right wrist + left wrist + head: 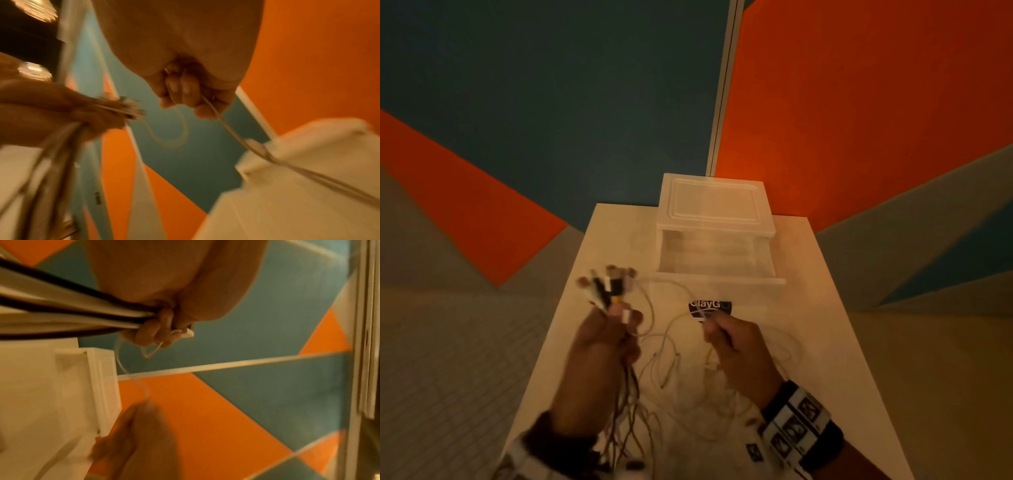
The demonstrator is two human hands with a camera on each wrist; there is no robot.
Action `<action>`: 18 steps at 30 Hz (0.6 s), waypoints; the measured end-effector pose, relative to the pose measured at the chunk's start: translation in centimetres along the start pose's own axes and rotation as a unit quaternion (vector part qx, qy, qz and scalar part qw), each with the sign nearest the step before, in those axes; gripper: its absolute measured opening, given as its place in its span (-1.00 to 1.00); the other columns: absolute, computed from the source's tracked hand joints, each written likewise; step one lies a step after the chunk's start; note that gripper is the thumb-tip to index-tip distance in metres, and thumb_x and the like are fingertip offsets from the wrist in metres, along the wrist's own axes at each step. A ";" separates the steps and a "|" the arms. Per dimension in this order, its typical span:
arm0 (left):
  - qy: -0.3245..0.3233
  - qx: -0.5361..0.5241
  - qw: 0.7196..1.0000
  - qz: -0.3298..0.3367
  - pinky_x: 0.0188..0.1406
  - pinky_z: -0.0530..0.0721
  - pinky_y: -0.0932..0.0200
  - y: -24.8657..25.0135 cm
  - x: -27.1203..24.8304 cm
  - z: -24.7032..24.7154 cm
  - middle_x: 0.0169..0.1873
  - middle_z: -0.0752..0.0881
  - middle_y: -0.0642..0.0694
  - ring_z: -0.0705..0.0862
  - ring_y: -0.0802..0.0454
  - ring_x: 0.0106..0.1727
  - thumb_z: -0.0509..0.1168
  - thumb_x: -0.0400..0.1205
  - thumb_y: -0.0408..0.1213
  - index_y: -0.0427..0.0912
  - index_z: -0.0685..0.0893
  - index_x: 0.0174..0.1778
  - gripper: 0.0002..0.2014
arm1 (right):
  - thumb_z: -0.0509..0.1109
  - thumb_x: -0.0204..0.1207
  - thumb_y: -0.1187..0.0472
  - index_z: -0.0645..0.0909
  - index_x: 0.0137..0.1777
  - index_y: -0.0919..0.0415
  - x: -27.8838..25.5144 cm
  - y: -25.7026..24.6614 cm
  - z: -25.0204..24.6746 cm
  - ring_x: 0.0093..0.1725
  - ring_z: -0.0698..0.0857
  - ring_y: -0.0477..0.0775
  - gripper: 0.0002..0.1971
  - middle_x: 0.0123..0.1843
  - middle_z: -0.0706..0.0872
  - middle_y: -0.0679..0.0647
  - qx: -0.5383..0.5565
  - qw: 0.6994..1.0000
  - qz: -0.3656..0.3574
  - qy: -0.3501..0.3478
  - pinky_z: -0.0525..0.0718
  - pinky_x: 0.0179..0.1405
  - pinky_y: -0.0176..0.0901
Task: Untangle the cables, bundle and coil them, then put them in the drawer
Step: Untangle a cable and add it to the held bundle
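Note:
My left hand [607, 337] grips a bundle of black and white cables [607, 286] above the table's left side, their plugs sticking up past the fingers and the cords hanging toward me. In the left wrist view the cables [68, 311] run into my curled left hand [162, 327]. My right hand [726, 337] pinches one thin white cable [703, 317]; in the right wrist view that cable [224, 126] leaves my right hand [191, 95]. More white cable [671, 363] lies looped on the table between my hands. A clear plastic drawer [717, 263] stands pulled out of its unit.
The drawer unit [714, 205] sits at the far end of the white table [825, 342]. A small dark label [710, 307] lies just in front of the drawer. Orange and teal wall panels surround the table. The table's edges fall away on both sides.

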State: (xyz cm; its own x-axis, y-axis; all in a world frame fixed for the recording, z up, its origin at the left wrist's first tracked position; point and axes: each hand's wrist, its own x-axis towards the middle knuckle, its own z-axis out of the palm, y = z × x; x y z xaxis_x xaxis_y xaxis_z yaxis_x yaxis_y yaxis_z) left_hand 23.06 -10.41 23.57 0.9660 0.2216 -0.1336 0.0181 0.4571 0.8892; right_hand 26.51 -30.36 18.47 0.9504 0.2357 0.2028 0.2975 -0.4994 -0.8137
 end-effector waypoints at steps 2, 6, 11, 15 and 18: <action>0.008 0.055 0.998 -0.003 -0.62 0.31 0.33 -1.1 -0.7 2.4 -0.46 0.54 -0.04 0.34 0.21 -0.57 0.09 0.76 -0.29 -0.23 0.51 -0.15 -0.81 | 0.06 0.67 -0.10 0.52 -0.23 0.16 0.5 -4.3 0.5 -0.41 0.54 -0.06 -0.59 -0.41 0.57 -0.03 -0.050 0.996 -0.064 -0.031 0.49 -0.37 -0.10; 0.021 0.072 0.997 0.003 -0.34 0.45 0.07 -1.7 -0.8 4.0 -0.34 0.54 -0.25 0.47 -0.07 -0.33 0.14 0.71 -0.17 -0.43 0.51 -0.02 -0.68 | 0.06 0.73 -0.01 0.47 -0.08 -0.10 0.1 -7.2 1.2 -0.32 0.58 -0.06 -0.80 -0.31 0.62 -0.06 -0.093 0.991 -0.090 -0.032 0.47 -0.31 -0.22; 0.017 0.048 0.999 0.018 -0.28 0.71 0.20 -1.5 -1.2 4.1 -0.27 0.77 -0.17 0.73 -0.04 -0.21 0.09 0.74 -0.24 -0.34 0.63 0.02 -0.73 | -0.02 0.71 -0.07 0.53 0.26 -0.08 -0.9 -7.5 1.3 -0.17 0.72 0.06 -0.66 -0.11 0.76 -0.01 -0.132 0.988 -0.079 -0.034 0.68 -0.18 0.05; 0.026 0.032 0.997 0.064 -0.46 0.46 0.26 -1.3 -1.1 3.9 -0.42 0.58 0.01 0.49 0.17 -0.43 0.11 0.74 -0.23 -0.19 0.53 -0.15 -0.80 | 0.04 0.71 -0.03 0.45 -0.11 -0.01 -1.6 -6.6 1.6 -0.25 0.65 0.10 -0.76 -0.22 0.70 0.06 -0.095 0.991 -0.065 -0.068 0.51 -0.29 -0.05; 0.030 -0.032 0.996 0.074 -0.55 0.38 0.39 0.4 0.0 1.7 -0.44 0.55 0.12 0.42 0.26 -0.50 0.01 0.76 -0.41 -0.09 0.48 -0.22 -0.72 | 0.15 0.66 0.14 0.45 -0.17 0.03 -2.2 -1.9 1.9 -0.22 0.60 -0.06 -0.84 -0.24 0.64 -0.02 -0.058 0.989 -0.021 -0.135 0.46 -0.16 -0.16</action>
State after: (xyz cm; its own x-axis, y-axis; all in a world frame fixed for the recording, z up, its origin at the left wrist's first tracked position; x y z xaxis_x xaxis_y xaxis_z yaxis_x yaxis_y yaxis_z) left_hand 23.50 -11.66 24.65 0.9396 0.3410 -0.0312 -0.1415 0.4696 0.8715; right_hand 23.70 -28.35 18.54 0.8823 0.4655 0.0694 0.3602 -0.5730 -0.7362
